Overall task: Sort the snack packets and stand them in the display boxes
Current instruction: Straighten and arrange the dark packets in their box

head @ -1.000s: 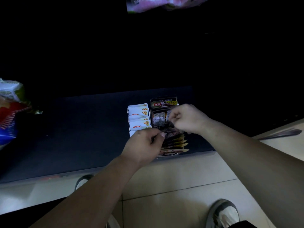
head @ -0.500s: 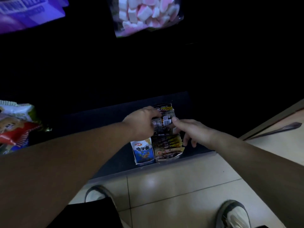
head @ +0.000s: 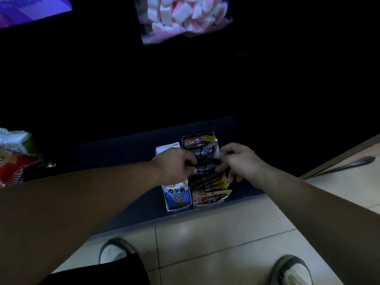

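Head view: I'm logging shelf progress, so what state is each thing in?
Left hand, pinching the dark packets.
Right hand, fingers curled at their right edge; grip unclear.
Dark packets, standing in a row in the right display box.
Blue display box, upright, beside it.
Marshmallow bag, up above, untouched.

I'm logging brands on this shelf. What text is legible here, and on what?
"魔芋爽": front of the blue-and-white display box.
Red logo above it: too blurred to read.
Labels on the dark packets: too blurred to read.
Front of the brown display box: too blurred to read.
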Demonstrator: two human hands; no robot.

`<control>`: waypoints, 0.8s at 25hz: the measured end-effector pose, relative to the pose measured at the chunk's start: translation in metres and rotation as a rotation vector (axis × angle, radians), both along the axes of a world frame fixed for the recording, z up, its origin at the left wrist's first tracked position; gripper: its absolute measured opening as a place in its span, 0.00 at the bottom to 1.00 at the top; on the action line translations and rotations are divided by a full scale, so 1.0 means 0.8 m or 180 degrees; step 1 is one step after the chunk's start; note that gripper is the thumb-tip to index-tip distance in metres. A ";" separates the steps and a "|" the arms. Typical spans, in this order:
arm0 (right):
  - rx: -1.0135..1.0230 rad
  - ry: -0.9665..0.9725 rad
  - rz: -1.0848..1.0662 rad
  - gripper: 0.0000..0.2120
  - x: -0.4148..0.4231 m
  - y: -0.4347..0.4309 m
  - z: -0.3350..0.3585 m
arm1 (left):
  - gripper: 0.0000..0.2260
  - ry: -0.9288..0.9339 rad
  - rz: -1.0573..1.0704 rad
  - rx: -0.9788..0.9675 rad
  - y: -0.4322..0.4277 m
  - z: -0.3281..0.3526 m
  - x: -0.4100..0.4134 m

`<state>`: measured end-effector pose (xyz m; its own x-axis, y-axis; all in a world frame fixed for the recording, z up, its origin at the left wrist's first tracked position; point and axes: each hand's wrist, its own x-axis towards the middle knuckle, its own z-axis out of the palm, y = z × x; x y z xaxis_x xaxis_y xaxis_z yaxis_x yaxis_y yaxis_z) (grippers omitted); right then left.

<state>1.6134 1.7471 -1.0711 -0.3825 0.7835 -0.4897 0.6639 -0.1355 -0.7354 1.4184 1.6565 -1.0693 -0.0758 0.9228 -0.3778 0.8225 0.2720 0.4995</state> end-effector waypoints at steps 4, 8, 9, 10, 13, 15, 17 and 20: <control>-0.0249 0.0027 -0.0229 0.07 0.003 0.006 -0.006 | 0.08 0.0240 0.0175 0.0261 0.008 -0.008 -0.003; -0.0316 0.0099 0.0053 0.08 0.006 0.011 -0.002 | 0.09 -0.0513 0.0959 0.0542 0.016 -0.002 -0.007; -0.0313 0.0115 0.0114 0.08 0.007 0.013 -0.002 | 0.08 -0.0765 0.1090 0.0552 0.015 0.000 -0.008; -0.0312 0.0114 0.0165 0.10 0.008 0.014 -0.002 | 0.07 -0.0997 0.1163 0.0531 0.013 0.002 -0.010; -0.0263 0.0096 0.0217 0.11 0.008 0.015 -0.006 | 0.03 -0.1419 0.1206 0.0353 0.006 0.004 -0.016; -0.0156 0.0086 0.0185 0.10 0.006 0.015 -0.010 | 0.02 -0.1519 0.1190 0.0236 0.003 0.004 -0.019; -0.0038 0.0079 0.0158 0.09 0.004 0.014 -0.012 | 0.02 -0.1629 0.1221 0.0170 0.002 0.005 -0.019; 0.0135 0.0177 0.0044 0.08 -0.001 0.010 -0.014 | 0.03 -0.1630 0.1301 0.0241 0.003 0.005 -0.014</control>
<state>1.6126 1.7554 -1.0822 -0.4191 0.7976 -0.4339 0.6236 -0.0945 -0.7761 1.4073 1.6589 -1.0656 -0.2535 0.8833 -0.3944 0.3137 0.4608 0.8302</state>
